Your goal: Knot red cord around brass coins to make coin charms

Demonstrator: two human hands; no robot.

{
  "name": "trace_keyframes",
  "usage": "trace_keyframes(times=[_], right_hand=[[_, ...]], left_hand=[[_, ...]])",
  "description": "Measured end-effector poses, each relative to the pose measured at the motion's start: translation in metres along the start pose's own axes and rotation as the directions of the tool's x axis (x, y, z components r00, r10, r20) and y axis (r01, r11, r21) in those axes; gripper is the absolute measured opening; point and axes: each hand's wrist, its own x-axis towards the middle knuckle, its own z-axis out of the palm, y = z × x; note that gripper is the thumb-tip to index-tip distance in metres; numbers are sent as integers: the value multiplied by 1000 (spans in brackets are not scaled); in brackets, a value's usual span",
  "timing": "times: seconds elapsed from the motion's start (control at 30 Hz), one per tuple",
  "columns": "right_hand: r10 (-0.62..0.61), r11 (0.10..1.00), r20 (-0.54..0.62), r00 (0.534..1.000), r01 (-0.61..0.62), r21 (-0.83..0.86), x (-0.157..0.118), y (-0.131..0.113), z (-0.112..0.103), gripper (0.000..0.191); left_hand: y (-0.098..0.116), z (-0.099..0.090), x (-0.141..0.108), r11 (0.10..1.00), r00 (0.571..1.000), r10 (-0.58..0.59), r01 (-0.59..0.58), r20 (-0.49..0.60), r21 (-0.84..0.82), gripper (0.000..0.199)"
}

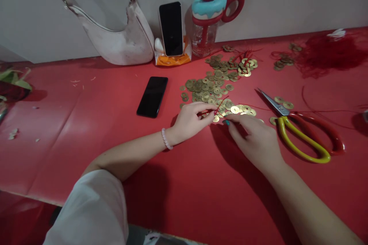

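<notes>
My left hand [195,119] is closed in a pinch on a thin red cord [222,102], whose end sticks up past the fingertips. Close by on the right, my right hand [253,134] has thumb and forefinger pressed together near the same cord; what lies between them is too small to make out. Both hands are at the near edge of a spread of brass coins [211,86] with holes in the middle. Scissors [299,130] with one yellow and one red handle lie to the right of my right hand, blades partly apart.
A black phone [152,97] lies left of the coins. Along the wall stand a white handbag [120,44], an upright phone [171,28] on an orange packet [174,59], and a cup [205,26] with a blue lid. Tangled red cord [330,55] lies at the back right.
</notes>
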Motion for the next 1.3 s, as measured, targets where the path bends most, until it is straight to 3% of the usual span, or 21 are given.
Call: trace_keyframes(times=[0.17,0.27,0.4,0.53,0.7,0.77,1.3], right_hand=[[-241,968,27,970,243,-61,3,2,-4,13],[-272,955,-5,962,269,-128,4,1,-5,15],[-116,985,-17,993,113,-134,4,3,-6,19],[70,994,51,996,-74,79,3,6,-3,22],[320,855,197,927,-372,362,2,1,-2,14],[371,806,227,901,-433,404,3,-1,-2,10],[342,843,215,915,-400,361,3,-2,-3,6]], left_hand=[[-3,1,-2,989,994,82,-90,78,115,19],[-4,0,-3,961,975,147,-181,168,208,22],[-5,0,-4,924,943,232,-290,239,251,23],[-4,1,-4,932,938,254,-303,233,201,22],[-2,1,-5,956,956,205,-242,210,168,20],[-2,1,-5,960,959,200,-233,202,157,19],[1,2,-6,987,976,152,-159,154,36,19]])
